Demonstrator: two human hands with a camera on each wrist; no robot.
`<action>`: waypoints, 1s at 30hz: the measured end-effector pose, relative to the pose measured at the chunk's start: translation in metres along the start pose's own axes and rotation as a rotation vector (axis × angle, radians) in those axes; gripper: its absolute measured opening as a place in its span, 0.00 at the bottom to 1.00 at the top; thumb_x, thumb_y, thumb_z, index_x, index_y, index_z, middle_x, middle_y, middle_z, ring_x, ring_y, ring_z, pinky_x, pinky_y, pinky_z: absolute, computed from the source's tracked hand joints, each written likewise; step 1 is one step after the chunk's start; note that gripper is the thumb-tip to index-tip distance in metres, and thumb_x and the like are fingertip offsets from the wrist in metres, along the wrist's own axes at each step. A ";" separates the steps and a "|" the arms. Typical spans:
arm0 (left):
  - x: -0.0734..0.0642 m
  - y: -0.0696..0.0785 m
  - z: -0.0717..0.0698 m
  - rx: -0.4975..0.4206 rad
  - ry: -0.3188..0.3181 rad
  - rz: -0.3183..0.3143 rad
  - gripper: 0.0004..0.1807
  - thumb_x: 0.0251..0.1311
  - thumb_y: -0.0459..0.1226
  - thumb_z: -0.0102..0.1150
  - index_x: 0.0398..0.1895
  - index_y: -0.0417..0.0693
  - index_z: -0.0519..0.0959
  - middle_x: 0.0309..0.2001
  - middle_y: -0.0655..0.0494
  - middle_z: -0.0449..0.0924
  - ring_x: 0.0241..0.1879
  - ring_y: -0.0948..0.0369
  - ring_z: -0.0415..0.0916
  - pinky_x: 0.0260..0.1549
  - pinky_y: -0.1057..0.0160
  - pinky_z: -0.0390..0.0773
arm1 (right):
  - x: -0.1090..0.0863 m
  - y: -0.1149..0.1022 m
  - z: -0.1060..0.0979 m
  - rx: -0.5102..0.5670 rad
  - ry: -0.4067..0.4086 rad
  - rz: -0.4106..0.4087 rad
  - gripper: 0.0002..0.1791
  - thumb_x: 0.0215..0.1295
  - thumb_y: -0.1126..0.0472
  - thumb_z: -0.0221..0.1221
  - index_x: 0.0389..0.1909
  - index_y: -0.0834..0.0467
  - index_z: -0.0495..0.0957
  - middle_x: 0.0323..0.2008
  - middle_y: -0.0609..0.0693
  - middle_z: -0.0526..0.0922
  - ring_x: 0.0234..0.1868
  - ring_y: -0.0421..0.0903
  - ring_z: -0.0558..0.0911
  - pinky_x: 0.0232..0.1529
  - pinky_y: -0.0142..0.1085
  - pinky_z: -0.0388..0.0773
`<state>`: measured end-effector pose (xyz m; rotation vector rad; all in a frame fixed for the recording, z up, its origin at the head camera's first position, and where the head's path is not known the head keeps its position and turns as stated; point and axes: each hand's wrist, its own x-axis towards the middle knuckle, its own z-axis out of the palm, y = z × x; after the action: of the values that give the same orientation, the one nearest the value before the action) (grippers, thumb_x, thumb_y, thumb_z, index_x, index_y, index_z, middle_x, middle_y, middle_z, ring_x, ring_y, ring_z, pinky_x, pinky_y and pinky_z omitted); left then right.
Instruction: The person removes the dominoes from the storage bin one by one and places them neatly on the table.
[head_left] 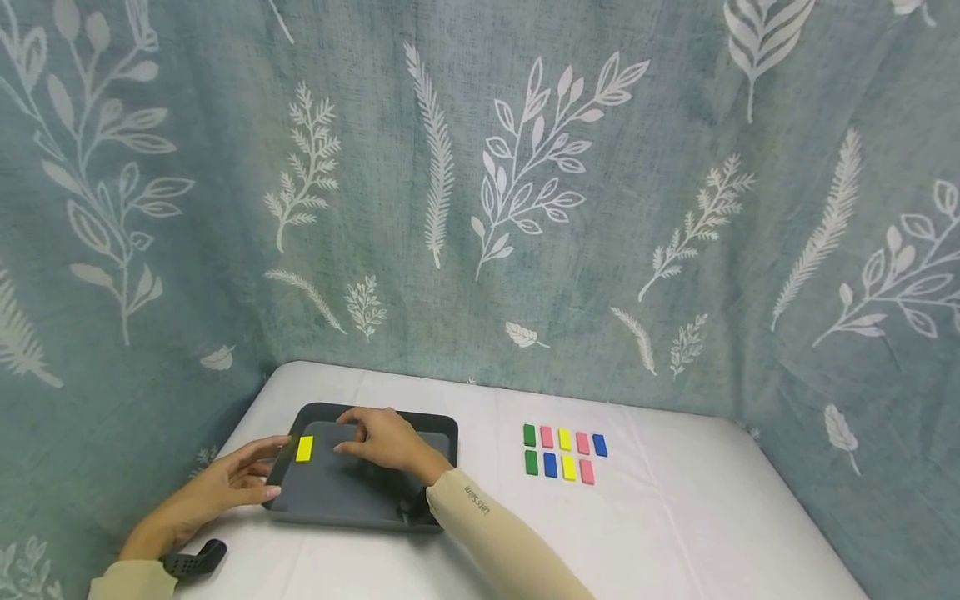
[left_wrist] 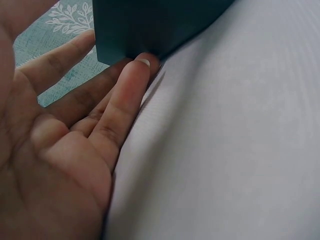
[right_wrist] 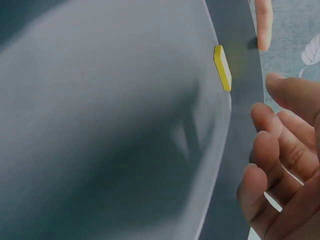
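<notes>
A dark grey tray [head_left: 337,518] lies on the table with one yellow block [head_left: 303,448] inside, near its left wall. In the right wrist view the same yellow block [right_wrist: 223,68] sits where the tray floor meets the wall. My left hand [head_left: 217,492] is at the tray's left side, fingers loosely bent; in the left wrist view its fingertips [left_wrist: 140,67] are against the tray's outer wall [left_wrist: 150,30]. Over the tray is my right hand [head_left: 386,437], fingers loosely curved and holding nothing, to the right of the yellow block. The right wrist view shows its thumb and fingers [right_wrist: 267,145] apart.
Right of the tray, several small blocks lie in two rows on the white table [head_left: 660,500]: green [head_left: 531,462], pink [head_left: 587,472], yellow [head_left: 568,468] and blue [head_left: 551,465] ones. A leaf-patterned curtain [head_left: 450,317] hangs behind and at both sides.
</notes>
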<state>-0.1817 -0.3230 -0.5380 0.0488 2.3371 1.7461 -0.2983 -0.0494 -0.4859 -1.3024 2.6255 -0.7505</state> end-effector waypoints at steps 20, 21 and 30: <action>-0.006 0.002 -0.002 -0.012 -0.007 -0.030 0.46 0.66 0.44 0.69 0.82 0.50 0.55 0.75 0.41 0.58 0.67 0.44 0.62 0.53 0.48 0.74 | 0.026 -0.018 0.022 -0.038 -0.104 0.057 0.27 0.66 0.48 0.70 0.63 0.52 0.79 0.22 0.34 0.79 0.19 0.30 0.76 0.24 0.24 0.72; -0.005 0.002 -0.002 -0.010 -0.003 -0.028 0.46 0.66 0.44 0.69 0.81 0.50 0.55 0.75 0.41 0.59 0.66 0.44 0.63 0.53 0.49 0.74 | 0.026 -0.018 0.022 -0.030 -0.108 0.059 0.27 0.66 0.48 0.70 0.63 0.52 0.80 0.22 0.34 0.79 0.19 0.31 0.77 0.24 0.24 0.72; -0.001 -0.001 -0.002 -0.026 -0.021 0.029 0.44 0.66 0.41 0.69 0.81 0.49 0.56 0.71 0.40 0.62 0.61 0.49 0.67 0.51 0.53 0.75 | 0.033 -0.014 0.026 0.001 -0.137 0.069 0.28 0.63 0.48 0.72 0.62 0.53 0.80 0.22 0.36 0.80 0.20 0.32 0.77 0.24 0.25 0.73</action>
<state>-0.1811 -0.3254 -0.5377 0.0963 2.3100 1.7808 -0.3006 -0.0922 -0.4977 -1.2099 2.5466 -0.6284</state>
